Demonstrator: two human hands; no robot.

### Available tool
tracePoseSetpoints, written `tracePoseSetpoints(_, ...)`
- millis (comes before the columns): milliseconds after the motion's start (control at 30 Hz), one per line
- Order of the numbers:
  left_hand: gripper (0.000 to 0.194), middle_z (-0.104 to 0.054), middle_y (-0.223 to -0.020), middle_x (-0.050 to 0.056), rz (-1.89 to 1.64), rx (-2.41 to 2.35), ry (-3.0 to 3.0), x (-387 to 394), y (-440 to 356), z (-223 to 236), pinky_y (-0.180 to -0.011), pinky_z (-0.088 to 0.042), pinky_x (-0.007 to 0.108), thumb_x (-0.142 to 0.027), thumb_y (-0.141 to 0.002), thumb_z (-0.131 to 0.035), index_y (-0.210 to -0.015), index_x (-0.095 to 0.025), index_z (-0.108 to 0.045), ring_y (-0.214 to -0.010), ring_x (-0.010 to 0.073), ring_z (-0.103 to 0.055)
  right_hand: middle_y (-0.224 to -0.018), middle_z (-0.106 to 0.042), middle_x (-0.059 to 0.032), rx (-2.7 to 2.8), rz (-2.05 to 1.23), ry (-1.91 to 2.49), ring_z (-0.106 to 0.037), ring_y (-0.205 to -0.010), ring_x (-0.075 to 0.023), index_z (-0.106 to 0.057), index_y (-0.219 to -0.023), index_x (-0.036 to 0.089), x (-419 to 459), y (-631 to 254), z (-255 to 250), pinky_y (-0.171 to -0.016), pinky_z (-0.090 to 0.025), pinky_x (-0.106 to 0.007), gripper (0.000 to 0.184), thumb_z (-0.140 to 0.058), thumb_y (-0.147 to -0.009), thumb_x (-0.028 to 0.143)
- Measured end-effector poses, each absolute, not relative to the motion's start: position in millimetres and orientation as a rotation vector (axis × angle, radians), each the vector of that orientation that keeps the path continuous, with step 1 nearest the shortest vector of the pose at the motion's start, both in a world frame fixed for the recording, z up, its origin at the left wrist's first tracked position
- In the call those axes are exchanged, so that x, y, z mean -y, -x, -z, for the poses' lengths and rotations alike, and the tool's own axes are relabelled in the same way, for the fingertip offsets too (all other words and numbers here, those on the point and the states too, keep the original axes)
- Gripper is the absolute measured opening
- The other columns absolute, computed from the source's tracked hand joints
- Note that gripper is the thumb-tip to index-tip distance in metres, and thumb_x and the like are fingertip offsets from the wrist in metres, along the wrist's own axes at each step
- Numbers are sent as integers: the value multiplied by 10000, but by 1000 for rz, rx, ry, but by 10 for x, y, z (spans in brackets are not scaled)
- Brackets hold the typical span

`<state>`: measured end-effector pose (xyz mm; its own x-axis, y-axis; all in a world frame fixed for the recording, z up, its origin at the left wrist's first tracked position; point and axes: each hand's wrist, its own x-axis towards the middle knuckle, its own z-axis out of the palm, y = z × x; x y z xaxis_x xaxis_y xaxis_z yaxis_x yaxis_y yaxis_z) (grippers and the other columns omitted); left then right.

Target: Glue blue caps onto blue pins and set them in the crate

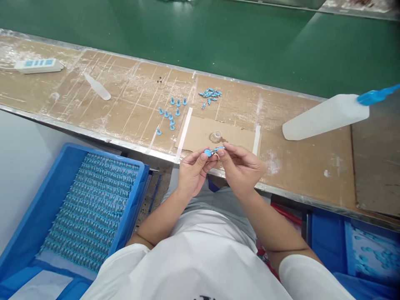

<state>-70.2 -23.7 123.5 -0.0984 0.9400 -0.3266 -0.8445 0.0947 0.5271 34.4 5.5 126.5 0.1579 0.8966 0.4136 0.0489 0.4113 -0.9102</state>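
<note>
Between the fingers of my left hand (194, 171) is a round blue disc (208, 153). My right hand (241, 166) pinches a slim blue piece (219, 148) whose dark end meets the disc; whether the two are joined I cannot tell. Both hands are over the front edge of a taped cardboard sheet (240, 134). Just beyond them stands a small clear cup (215, 136) on a damp-looking ring. Farther back lies a pile of slim blue pieces (211, 94). Several blue discs with upright stems (171, 112) stand to the left of the sheet.
A large white bottle with a blue nozzle (325, 118) leans at the right. On the left lie a small white squeeze bottle (98, 87) and a power strip (39, 65). A blue crate (142, 179) holds rows of blue pieces. A green belt (187, 37) runs behind the bench.
</note>
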Motion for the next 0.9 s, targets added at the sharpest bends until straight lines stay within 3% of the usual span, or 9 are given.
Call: tracePoseSetpoints(900, 283, -769, -837, 44, -1536, -780, -157, 255, 722, -1214, -792, -587, 291, -286, -628, -867, -865, -169, -767, -781, 165, -734, -860, -760, -14, 1446, -572, 966, -723, -754, -210, -752, -955, 304, -41, -326, -1250, -686, -621, -377, 189, -769, -779, 238)
